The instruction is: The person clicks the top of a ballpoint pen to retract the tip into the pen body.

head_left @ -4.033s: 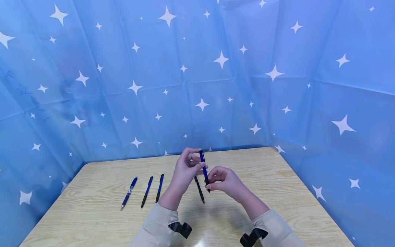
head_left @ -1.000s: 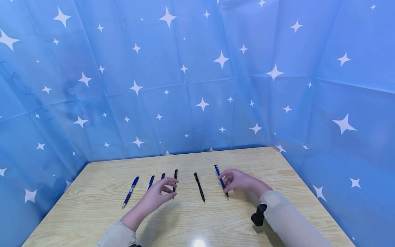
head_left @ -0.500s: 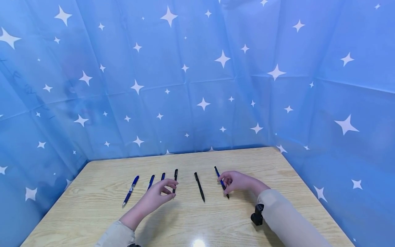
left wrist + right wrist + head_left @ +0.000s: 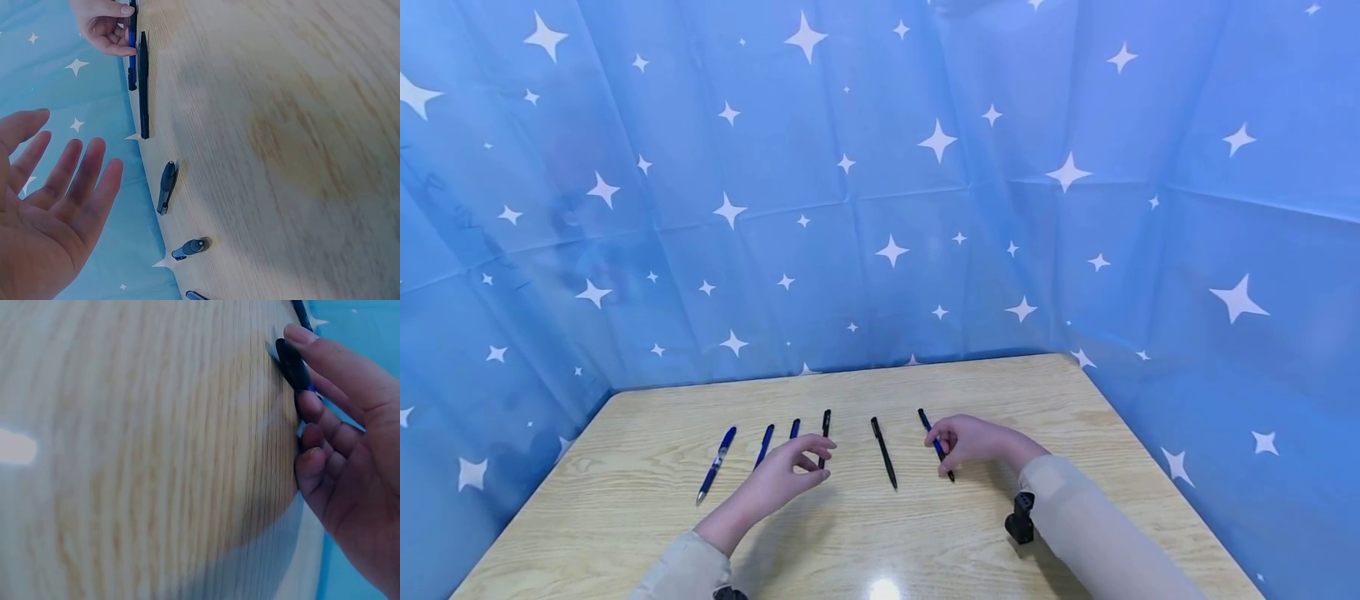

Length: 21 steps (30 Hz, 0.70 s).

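My right hand (image 4: 973, 440) pinches a blue pen (image 4: 923, 418) with a black tip, at the right end of a row of pens on the table. In the right wrist view the thumb lies on one side of this pen's dark end (image 4: 292, 365), the curled fingers on the other. My left hand (image 4: 782, 475) hovers over the left part of the row, and its fingers are loosely spread with nothing in them in the left wrist view. Just beyond its fingertips lies a black pen (image 4: 826, 423). Another black pen (image 4: 883, 454) lies between the two hands.
Left of the left hand lie a blue patterned pen (image 4: 717, 465) and two blue pens, one (image 4: 764, 446) partly hidden by the hand, the other (image 4: 794, 428) mostly hidden. The wooden table (image 4: 880, 533) ends at a blue star-printed curtain (image 4: 820, 267) behind and at the sides.
Four seconds ago both hands held the blue pen up; now it is down at the right. Another black pen lies near my left hand. Lately the right hand has nudged its pen slightly.
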{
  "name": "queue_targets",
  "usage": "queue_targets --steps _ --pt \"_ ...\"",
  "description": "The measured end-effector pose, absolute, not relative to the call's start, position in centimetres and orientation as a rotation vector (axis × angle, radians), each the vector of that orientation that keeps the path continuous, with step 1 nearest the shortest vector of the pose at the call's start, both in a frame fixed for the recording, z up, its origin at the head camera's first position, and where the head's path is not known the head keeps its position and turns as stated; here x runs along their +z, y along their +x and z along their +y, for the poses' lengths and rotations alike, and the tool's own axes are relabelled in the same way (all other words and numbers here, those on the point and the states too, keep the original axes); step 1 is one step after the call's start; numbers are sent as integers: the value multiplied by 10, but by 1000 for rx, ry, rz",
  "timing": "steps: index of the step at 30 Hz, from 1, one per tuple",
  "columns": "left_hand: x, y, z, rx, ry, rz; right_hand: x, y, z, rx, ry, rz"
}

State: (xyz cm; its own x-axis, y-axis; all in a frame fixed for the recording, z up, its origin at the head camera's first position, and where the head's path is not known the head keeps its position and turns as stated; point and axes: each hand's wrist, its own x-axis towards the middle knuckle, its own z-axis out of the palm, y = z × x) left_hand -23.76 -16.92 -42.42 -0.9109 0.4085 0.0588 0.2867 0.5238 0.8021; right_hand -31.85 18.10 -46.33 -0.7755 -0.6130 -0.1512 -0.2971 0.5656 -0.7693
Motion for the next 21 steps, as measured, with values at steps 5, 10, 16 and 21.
queue_targets --steps 5,10,16,21 --pt "-423 -239 -168 1321 609 2619 -459 -318 181 -1043 -753 2424" --pt "-421 -243 -167 1299 629 2626 -453 -319 180 -1075 -753 2457" --pt "-416 -249 -163 1241 669 2628 -450 -321 165 -1121 -763 2507" --pt "-417 -251 -160 1197 692 2619 -451 -319 141 -1144 -794 2498"
